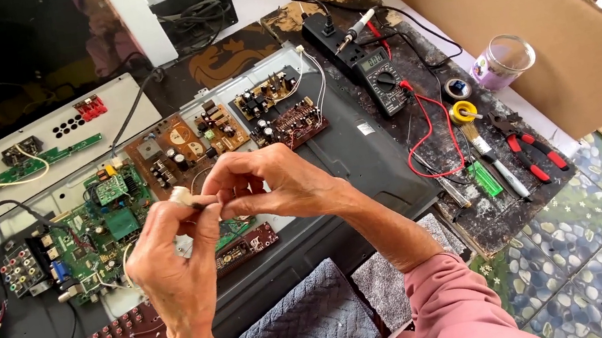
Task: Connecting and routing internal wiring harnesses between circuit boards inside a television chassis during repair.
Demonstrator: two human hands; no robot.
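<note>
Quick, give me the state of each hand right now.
Left hand: shut, pinching a small white cylindrical part at the fingertips.
Right hand: shut, fingertips pinched on the same part.

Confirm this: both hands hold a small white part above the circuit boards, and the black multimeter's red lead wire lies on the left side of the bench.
Not quite. In the head view, both hands, left hand and right hand, do hold the small white part above the circuit boards, but the multimeter and its red lead wire lie on the right.

Bare hands, forearms; pink sleeve on rt upper arm.
</note>
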